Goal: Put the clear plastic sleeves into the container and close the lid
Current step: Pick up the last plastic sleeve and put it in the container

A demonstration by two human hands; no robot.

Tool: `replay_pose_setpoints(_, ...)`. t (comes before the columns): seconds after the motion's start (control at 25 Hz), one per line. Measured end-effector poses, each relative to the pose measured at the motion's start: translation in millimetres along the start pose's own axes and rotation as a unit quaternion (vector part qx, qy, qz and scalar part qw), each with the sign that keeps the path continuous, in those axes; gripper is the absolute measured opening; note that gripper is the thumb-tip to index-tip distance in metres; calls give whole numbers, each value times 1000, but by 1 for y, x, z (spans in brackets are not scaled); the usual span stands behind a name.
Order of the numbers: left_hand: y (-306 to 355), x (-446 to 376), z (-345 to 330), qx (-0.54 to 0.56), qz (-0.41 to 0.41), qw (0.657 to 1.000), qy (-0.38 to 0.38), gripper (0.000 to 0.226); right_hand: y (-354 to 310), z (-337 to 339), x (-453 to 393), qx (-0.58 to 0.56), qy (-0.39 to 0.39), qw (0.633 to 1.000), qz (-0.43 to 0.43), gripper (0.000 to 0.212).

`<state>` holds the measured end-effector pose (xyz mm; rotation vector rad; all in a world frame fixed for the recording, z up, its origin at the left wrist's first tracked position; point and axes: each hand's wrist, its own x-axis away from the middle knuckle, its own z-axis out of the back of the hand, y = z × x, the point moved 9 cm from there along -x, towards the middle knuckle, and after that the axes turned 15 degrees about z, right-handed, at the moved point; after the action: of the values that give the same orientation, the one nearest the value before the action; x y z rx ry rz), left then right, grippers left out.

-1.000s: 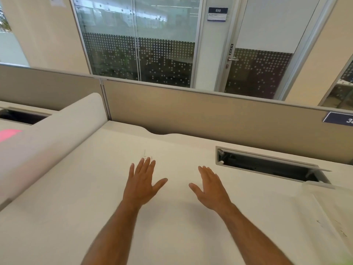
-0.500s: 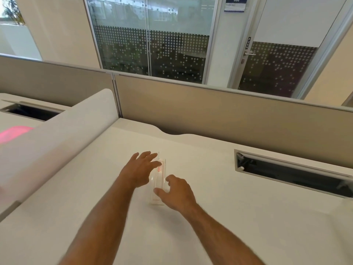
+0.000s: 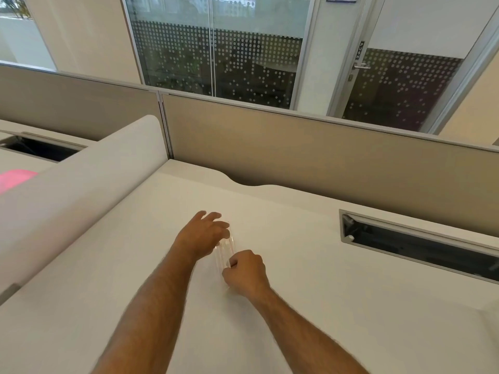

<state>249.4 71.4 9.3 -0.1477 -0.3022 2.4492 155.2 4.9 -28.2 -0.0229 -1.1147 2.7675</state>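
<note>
White tabletop (image 3: 310,306) w/ beige partition (image 3: 297,157) behind, cable slot (image 3: 421,244) to the right. Clear plastic sleeves (image 3: 225,252) lie flat left of the slot. Left hand (image 3: 201,234) spread, fingertips on their far end; right hand (image 3: 245,272) curled, pinching the near edge. Risk: slick thin stack fans or slips, some stay behind. Container not in view.

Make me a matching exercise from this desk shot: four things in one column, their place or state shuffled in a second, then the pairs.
1. left hand
2. right hand
3. clear plastic sleeves
4. cable slot

A. recessed in the desk, at right
B. fingers spread at the far end of the sleeves
C. lying between both hands
D. curled at the near end of the sleeves

Pairs: 1-B, 2-D, 3-C, 4-A
</note>
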Motion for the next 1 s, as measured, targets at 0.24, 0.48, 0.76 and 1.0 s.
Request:
replay_pose_setpoints(0.24, 9, 7, 4, 25, -4, 1000, 14, 26, 14, 36, 14, 102, 14, 995, 12, 23)
replay_pose_setpoints(0.48, 31, 22, 12, 89, -2, 996, 6, 24, 12, 62, 40, 293, 22, 948, 124, 20)
replay_pose_setpoints(0.76, 78, 66, 61, 64, -103, 983, 139, 26, 15, 101, 79, 348, 100, 912, 192, 21)
replay_pose_setpoints(1.0, 110, 93, 78, 34, -158, 964, 209, 33, 28, 127, 90, 371, 62, 910, 174, 95)
